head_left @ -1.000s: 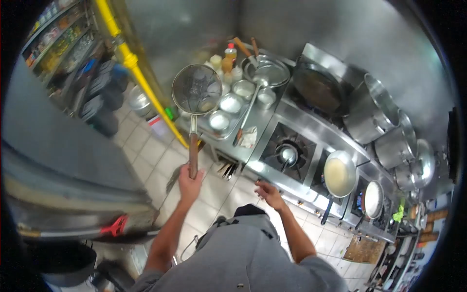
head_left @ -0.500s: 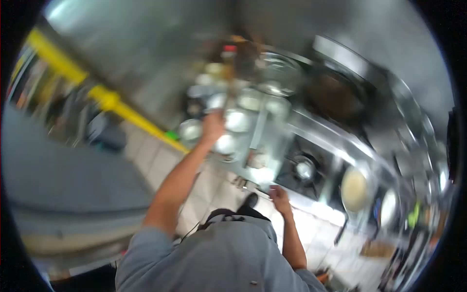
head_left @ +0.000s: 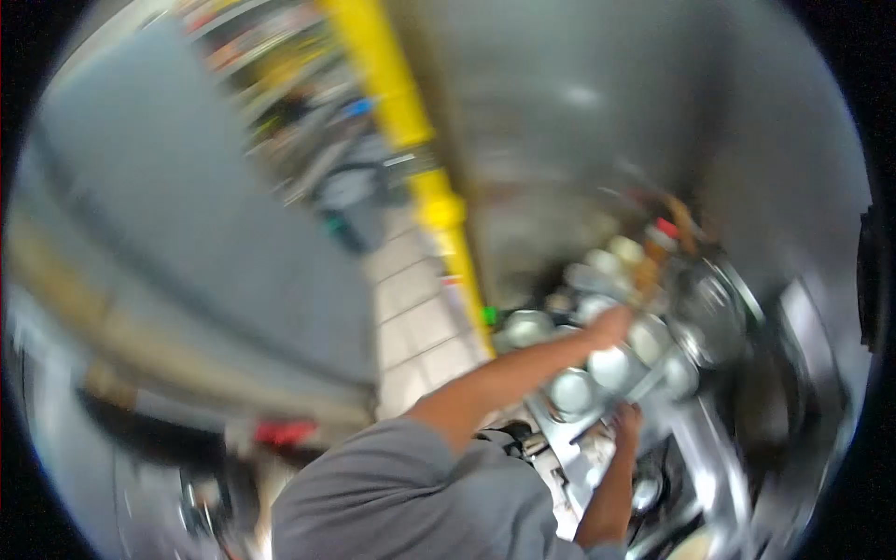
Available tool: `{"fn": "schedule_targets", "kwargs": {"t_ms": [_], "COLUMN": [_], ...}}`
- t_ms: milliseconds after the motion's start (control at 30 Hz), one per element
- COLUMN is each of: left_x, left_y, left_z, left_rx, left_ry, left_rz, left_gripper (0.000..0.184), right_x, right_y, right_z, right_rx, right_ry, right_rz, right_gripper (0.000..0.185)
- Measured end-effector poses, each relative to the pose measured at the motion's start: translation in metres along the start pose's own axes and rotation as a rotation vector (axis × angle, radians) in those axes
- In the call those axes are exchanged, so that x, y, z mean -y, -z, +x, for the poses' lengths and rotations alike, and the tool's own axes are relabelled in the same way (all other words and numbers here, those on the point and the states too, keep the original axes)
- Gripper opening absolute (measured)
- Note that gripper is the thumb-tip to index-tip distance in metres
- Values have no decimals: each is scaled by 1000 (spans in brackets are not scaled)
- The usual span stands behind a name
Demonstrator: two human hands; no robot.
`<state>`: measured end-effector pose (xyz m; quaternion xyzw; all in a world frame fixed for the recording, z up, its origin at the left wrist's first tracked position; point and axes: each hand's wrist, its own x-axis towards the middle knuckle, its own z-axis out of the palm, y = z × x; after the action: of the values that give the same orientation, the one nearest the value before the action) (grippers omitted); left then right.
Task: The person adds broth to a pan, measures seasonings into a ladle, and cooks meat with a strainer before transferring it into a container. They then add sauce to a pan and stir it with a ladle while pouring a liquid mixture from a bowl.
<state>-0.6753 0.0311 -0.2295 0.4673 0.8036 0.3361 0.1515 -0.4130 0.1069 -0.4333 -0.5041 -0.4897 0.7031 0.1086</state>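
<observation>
My left hand [head_left: 611,327] reaches over the round metal containers [head_left: 609,367] on the steel counter; motion blur hides its fingers and anything they hold. Nearer to me, my right hand [head_left: 627,420] is low beside the counter's front part, next to a crumpled pale cloth [head_left: 597,443]. Its fingers are smeared too. A bottle with a red cap [head_left: 665,229] stands behind the containers. To the right of them lies a round strainer or pan [head_left: 707,313], blurred.
A yellow pipe [head_left: 443,210] runs down left of the counter. A large grey surface [head_left: 205,224] fills the left side. Shelves with goods [head_left: 271,56] are at the upper left. A burner [head_left: 646,492] and part of a pale-filled pan [head_left: 695,543] show at the lower right.
The view has swung left, so the counter now appears further right. My left hand held a long-handled strainer and has moved over the containers. My right hand has come to the counter near the cloth.
</observation>
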Motion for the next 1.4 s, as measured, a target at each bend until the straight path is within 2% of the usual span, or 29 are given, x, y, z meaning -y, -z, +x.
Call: {"fn": "schedule_targets", "kwargs": {"t_ms": [33,67,100,133,167,200,267,300,367,400,467,533,600,633,667,700,733,800,833,867,900,967,1000,1067,1133,1200,1333,1367,1400], "left_x": [-8,-30,-22,-26,-9,-2,-4,-4,-9,-9,-5,-2,11,23,30,16,1,-17,-35,-43,-44,-54,-58,-71,-82,-88,-51,-34,-21], "left_y": [21,48,49,52,39,32,23,21,13,9,3,-10,-32,-33,-30,-22,-14,-21,-21,-28,-43,-79,-96,-113,-111,-105,-104,-100,-95], "left_z": [-16,-8,-3,5,13,19,24,27,33,35,46,52,63,68,67,58,48,27,14,6,-1,-21,-27,-44,-54,-73,-95,-98,-100], "left_rx": [-130,102,64,107,67,58,24,67,43,94,363,434,477,493,506,440,361,86,76,17,21,337,432,562,577,779,775,769,747], "left_ry": [-171,30,11,16,29,-11,-12,-50,-41,-102,93,40,95,15,-60,-166,-261,-478,-523,-714,-805,-537,-472,-413,-402,-452,-330,-317,-295], "left_rz": [-74,119,151,255,184,187,86,84,101,78,-269,-300,-420,-334,-239,-82,79,28,-44,-75,-103,-317,-337,-334,-312,-391,-437,-437,-431], "left_gripper": [25,28,30,29,31,36,37,37,40,40,24,18,19,19,22,31,45,49,47,44,44,43,43,41,40,36,34,34,34], "right_x": [-29,-59,-87,-61,-27,9,83,89,93,93,83,23,-21,-76,-75,-109,-117,-187,-175,-198,-221,-294,-277,-395,-499,-468,-390,-352,-270], "right_y": [-11,-19,-24,-42,-62,-64,-62,-56,-43,-33,-17,-1,-9,-13,-26,-37,-57,-95,-121,-142,-168,-222,-239,-302,-338,-351,-323,-293,-251], "right_z": [35,74,112,83,43,20,-62,-82,-116,-143,-213,-250,-305,-310,-349,-367,-396,-425,-441,-451,-456,-456,-456,-433,-439,-448,-467,-471,-475], "right_rx": [-99,-200,-300,-571,-860,-948,-721,-771,-655,-735,-678,-803,-879,-950,-974,-1031,-1095,-1206,-1280,-1302,-1360,-1363,-1337,-1586,-1163,-1095,-1260,-1191,-1122], "right_ry": [24,45,63,235,375,365,345,321,286,275,241,267,64,146,35,-87,-93,-232,-239,-331,-339,-472,-523,-402,-639,-716,-683,-716,-766], "right_rz": [-24,-51,-80,-154,-264,-503,-155,-132,-7,15,55,-156,-33,-97,-31,-118,-79,-159,-49,-98,-121,131,278,382,213,63,18,236,440], "right_gripper": [47,47,50,57,65,56,55,55,56,56,52,50,45,41,34,35,38,39,46,46,46,49,52,51,49,47,43,39,35]}}
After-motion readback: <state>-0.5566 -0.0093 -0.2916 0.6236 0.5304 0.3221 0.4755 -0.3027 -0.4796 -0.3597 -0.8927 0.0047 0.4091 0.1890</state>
